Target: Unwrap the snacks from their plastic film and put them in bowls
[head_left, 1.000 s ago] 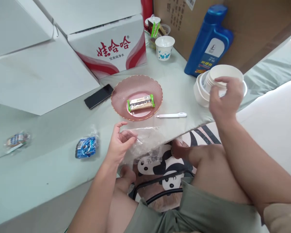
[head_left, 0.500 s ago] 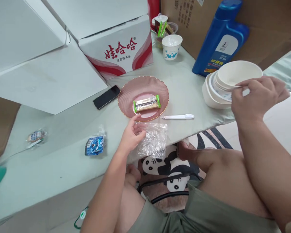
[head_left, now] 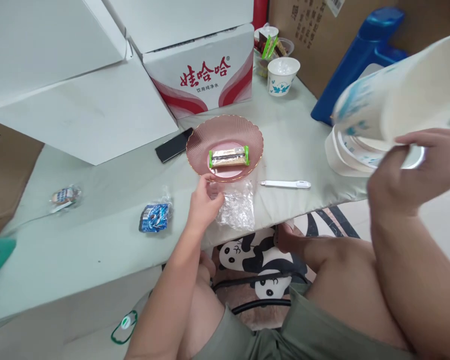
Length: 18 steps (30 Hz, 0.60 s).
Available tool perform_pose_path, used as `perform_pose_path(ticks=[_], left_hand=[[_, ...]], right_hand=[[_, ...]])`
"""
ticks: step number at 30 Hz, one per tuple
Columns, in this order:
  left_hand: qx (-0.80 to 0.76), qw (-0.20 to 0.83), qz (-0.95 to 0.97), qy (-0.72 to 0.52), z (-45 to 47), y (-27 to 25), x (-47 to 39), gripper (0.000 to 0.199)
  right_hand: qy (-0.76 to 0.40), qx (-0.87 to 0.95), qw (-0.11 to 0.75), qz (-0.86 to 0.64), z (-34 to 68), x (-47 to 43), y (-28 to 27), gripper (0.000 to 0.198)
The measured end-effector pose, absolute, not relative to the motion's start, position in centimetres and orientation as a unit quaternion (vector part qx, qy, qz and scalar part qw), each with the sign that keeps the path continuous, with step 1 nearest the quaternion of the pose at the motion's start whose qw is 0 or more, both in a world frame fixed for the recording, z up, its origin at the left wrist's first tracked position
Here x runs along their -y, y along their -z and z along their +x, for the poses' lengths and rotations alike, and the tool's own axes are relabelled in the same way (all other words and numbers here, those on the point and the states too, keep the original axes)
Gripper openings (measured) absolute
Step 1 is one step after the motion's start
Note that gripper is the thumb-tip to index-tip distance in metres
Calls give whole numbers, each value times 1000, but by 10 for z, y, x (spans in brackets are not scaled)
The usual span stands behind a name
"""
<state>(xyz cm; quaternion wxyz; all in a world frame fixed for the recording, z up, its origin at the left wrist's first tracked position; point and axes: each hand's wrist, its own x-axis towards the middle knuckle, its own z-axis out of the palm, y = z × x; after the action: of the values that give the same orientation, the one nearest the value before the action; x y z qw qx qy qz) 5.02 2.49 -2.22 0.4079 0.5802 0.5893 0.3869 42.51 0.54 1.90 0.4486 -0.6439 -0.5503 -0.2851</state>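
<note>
My right hand [head_left: 412, 172] grips the edge of a white paper bowl [head_left: 363, 102] with blue leaf prints. The bowl is tilted, blurred and lifted above a white container [head_left: 335, 157] that holds more paper bowls. My left hand [head_left: 205, 202] lies at the near rim of a pink ribbed plate [head_left: 200, 137], thumb and fingers apart. Beside it a crumpled clear plastic bag [head_left: 238, 207] lies on the cloth; whether the fingers touch it I cannot tell. Wrapped snack bars [head_left: 229, 157] with green ends rest in the plate.
A white pen-like cutter [head_left: 285, 184] is right of the plate, a phone [head_left: 172, 146] left. Two small packets, one blue [head_left: 154, 218] and one brown [head_left: 65, 197], lie further left. Boxes [head_left: 210, 80], a printed paper cup [head_left: 282, 77] and a blue bottle [head_left: 354, 65] stand behind.
My right hand has raised the paper bowl out of the stack and tipped it. My left hand stays by the plate's near rim. The view has shifted slightly.
</note>
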Motion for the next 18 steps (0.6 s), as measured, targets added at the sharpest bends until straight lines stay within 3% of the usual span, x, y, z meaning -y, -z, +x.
perform_pose_path(ticks=[2,4,9,13,15,18], left_hand=[[-598,406,557,-408,44,23,-31,42],[-591,410,535,-443,40,24,-36,45],[-571,426,510,-482,34,21,-30,74],[-531,476,495,-496,28,12,-14,76],[-489,513,484,-512,28,9,-8,75],[-438,562,471,-520,34,7,-2,76]], right_hand=[[249,592,462,-612,384,-17,-18,15],[155,631,402,-645,351,-30,-13,20],[-13,678,306,-668,333,-47,3,40],[-55,688,373,-620,331,-23,3,40],[-166,676,422,-580,319,-6,3,37],[-435,631,422,-485,292,13,4,57]])
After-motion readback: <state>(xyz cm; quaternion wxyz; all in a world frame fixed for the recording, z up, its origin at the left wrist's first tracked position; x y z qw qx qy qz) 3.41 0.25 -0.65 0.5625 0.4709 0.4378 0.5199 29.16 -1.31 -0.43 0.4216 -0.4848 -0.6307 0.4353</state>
